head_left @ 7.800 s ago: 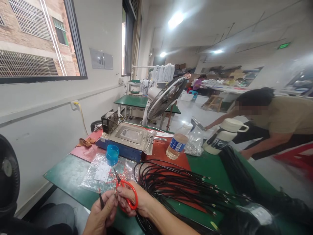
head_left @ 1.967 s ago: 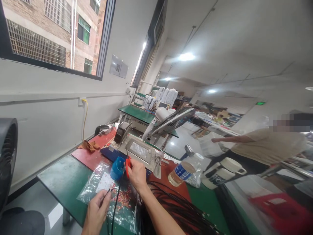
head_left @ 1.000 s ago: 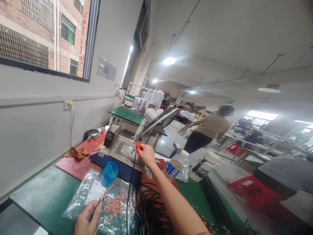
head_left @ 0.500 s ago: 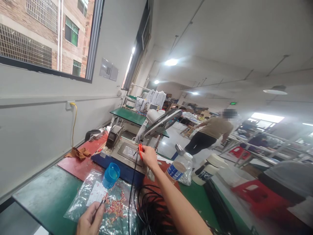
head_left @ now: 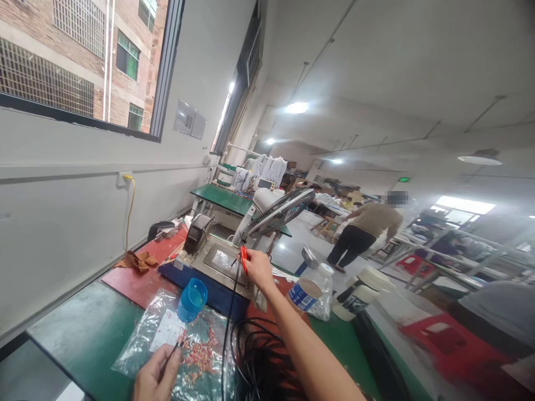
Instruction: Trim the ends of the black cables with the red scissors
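Moved since two seconds ago: right hand (head_left: pixel 258 268) with scissors (head_left: pixel 244 260), from beside the cup out to the far part of the machine. Cable (head_left: pixel 228 317) is carried with it. Co-worker (head_left: pixel 365 225), nearer then, now stands farther off on the pale floor.

Cable: upper end at my right hand, over the machine's metal top; the length hangs in front of the blue side and runs down toward me. A short dark tip juts out by the recessed tray (head_left: pixel 223 260); whether it touches, I cannot tell.

Right fingers: closed round the red scissor handles, blades pointing up, cable apparently gripped along with them. Left hand (head_left: pixel 155 373): thumb and fingers pinched on a dark strand (head_left: pixel 177 346), held above the clear bag (head_left: pixel 137 345). Cannot tell whether strand and cable are one piece.

On the bag: red and pale scraps (head_left: pixel 199 355), a white label, the blue cup (head_left: pixel 192 303) upright just in front of the machine (head_left: pixel 213 281).

Right of the bag, under my forearm: a heap of black cables (head_left: pixel 261 356). Beyond it: bottle (head_left: pixel 304 294), then flask (head_left: pixel 359 295). Left of the machine: brown cloth (head_left: pixel 137 260) on the red mat. Behind: tilted fan (head_left: pixel 282 211).
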{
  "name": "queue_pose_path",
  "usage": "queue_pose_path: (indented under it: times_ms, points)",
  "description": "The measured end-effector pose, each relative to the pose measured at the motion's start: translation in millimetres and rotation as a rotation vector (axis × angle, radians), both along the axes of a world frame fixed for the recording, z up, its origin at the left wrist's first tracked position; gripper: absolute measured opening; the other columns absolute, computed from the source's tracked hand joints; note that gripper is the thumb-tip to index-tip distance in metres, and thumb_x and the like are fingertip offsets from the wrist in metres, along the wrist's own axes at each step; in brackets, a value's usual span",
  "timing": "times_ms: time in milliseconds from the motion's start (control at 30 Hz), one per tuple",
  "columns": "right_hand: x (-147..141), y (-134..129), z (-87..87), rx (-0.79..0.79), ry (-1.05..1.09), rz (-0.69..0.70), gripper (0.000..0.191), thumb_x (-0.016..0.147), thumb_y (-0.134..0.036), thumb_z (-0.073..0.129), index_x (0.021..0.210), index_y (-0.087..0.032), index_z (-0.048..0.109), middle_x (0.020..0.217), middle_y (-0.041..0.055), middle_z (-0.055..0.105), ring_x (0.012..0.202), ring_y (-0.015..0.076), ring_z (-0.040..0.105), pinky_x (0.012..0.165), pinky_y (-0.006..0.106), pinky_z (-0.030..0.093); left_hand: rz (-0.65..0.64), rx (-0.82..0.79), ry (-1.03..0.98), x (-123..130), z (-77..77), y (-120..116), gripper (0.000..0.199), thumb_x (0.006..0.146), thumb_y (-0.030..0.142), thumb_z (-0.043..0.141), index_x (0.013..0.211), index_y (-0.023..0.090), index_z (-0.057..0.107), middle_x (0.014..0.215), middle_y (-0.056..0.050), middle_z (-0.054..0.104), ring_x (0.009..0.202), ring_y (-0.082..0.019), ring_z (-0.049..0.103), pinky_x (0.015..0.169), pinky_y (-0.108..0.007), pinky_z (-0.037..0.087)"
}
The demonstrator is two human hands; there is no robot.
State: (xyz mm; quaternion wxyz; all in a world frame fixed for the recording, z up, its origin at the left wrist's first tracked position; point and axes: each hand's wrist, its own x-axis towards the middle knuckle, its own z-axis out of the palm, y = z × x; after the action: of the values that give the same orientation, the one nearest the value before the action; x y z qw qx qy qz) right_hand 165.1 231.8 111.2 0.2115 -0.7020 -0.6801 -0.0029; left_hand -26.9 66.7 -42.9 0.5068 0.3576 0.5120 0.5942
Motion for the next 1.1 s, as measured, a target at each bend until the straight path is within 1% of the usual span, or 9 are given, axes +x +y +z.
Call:
queue_pose_path:
  times_ms: [267,467,800,1000,1100]
  points:
    - [0.1,0.7,-1.3,-0.011,-0.006,0.001,0.02,0.08,-0.029,0.054,0.069,-0.019,0.067,0.061,0.0024,0.061,0.059,0.0131,0.05,0.05,0.021,0.023,0.015,0.007,-0.003,0.2,-1.2,-0.1,0.046,0.061,0.066,0.06,0.053,0.022,0.054,0.046,0.008,0.032,0.039,-0.009,0.026,0.032,-0.02,0.025]
    - [-0.8,-0.2,-2.5,-0.019,-0.011,0.011,0.02,0.08,-0.029,0.054,0.068,-0.019,0.066,0.061,0.0024,0.061,0.059,0.0131,0.051,0.051,0.022,0.023,0.008,0.01,-0.007,0.1,-1.1,-0.4,0.043,0.063,0.063,0.061,0.056,0.021,0.056,0.046,0.008,0.032,0.039,-0.008,0.024,0.032,-0.019,0.021]
    - [-2.1,-1.4,0.2,-0.027,-0.007,-0.005,0.02,0.081,-0.028,0.052,0.072,-0.019,0.067,0.062,0.0026,0.062,0.058,0.0128,0.05,0.05,0.022,0.022,0.021,0.027,-0.014,0.4,-3.6,-0.4,0.043,0.063,0.062,0.062,0.056,0.02,0.056,0.047,0.008,0.032,0.041,-0.008,0.025,0.031,-0.019,0.022]
    - [-2.8,-2.5,0.9,-0.028,-0.018,0.006,0.021,0.082,-0.028,0.052,0.072,-0.019,0.067,0.062,0.0023,0.062,0.058,0.0127,0.05,0.051,0.021,0.023,0.048,0.057,-0.022,1.5,-4.3,-0.1,0.044,0.065,0.062,0.06,0.054,0.02,0.054,0.047,0.009,0.031,0.041,-0.008,0.026,0.033,-0.018,0.026]
    - [-3.2,-2.6,0.7,-0.033,-0.023,0.008,0.02,0.082,-0.027,0.052,0.073,-0.019,0.067,0.062,0.0021,0.062,0.058,0.0126,0.049,0.051,0.021,0.024,0.047,0.061,-0.018,1.7,-5.7,0.2,0.043,0.065,0.062,0.06,0.055,0.02,0.055,0.047,0.009,0.03,0.041,-0.008,0.025,0.033,-0.018,0.025]
